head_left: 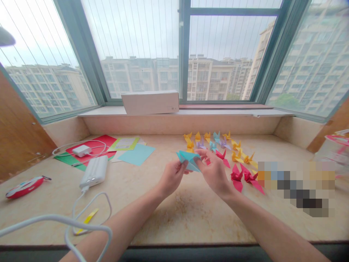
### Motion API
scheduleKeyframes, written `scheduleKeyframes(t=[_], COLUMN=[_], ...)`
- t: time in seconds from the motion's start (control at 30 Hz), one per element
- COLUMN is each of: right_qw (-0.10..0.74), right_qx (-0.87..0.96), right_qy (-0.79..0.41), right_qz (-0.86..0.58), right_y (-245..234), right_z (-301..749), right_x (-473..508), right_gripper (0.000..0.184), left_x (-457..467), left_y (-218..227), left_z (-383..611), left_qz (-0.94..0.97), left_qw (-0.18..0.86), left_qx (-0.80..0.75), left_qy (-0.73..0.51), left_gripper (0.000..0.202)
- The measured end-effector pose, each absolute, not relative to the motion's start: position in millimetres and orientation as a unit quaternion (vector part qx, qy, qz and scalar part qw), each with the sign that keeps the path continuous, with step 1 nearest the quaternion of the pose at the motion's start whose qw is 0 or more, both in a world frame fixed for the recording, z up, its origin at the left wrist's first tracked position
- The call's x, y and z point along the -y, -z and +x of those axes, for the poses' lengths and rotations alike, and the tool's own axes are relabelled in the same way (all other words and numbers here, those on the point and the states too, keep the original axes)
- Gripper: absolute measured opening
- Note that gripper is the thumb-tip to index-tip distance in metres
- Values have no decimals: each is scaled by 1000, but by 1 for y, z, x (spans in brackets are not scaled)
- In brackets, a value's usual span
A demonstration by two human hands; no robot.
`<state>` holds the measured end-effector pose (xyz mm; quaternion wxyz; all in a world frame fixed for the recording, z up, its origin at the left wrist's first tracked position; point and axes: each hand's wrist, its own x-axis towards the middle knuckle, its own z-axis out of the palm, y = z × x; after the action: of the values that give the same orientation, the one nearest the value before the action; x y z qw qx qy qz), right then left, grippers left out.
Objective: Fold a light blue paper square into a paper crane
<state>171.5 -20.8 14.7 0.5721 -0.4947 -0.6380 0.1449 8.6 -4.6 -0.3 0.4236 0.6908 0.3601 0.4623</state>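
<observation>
A partly folded piece of light blue origami paper (pixel 189 157) is held up above the counter, between my two hands. My left hand (pixel 174 174) pinches its left corner between thumb and fingers. On the right side, my right hand (pixel 215 171) has its thumb and fingers closed around the paper's edge. Just beyond and to the right stand several folded paper cranes: yellow ones (pixel 237 157), light blue ones (pixel 216 137), purple ones (pixel 224 143) and red ones (pixel 236 177). Part of a red crane is hidden behind my right hand.
Flat sheets of light blue paper (pixel 137 154) and red paper (pixel 102 140) lie at left. Near them are a white power bank (pixel 94 171), a charger (pixel 82 150), looping white cable (pixel 54 218), a yellow strip-like tool (pixel 88 220) and a red-and-white case (pixel 25 187). A white box (pixel 150 103) stands on the sill.
</observation>
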Motion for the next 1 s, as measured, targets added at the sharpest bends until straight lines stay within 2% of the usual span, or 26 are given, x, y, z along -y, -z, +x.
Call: scheduleKeyframes(t=[0.3, 0.63, 1.0], right_qw=[568, 524, 534], right_qx=[663, 717, 714], right_qy=[-160, -90, -51], right_qz=[-461, -451, -449], right_y=[-17, -21, -13], right_z=[175, 172, 172], right_x=[23, 29, 28], right_gripper=[26, 24, 24], left_x=[13, 13, 12], left_y=[-10, -6, -6], left_z=[9, 8, 8], left_qz=[670, 652, 648], left_qw=[491, 447, 427], left_qx=[-314, -374, -380], left_qy=[-460, -485, -504], left_gripper=[43, 38, 36])
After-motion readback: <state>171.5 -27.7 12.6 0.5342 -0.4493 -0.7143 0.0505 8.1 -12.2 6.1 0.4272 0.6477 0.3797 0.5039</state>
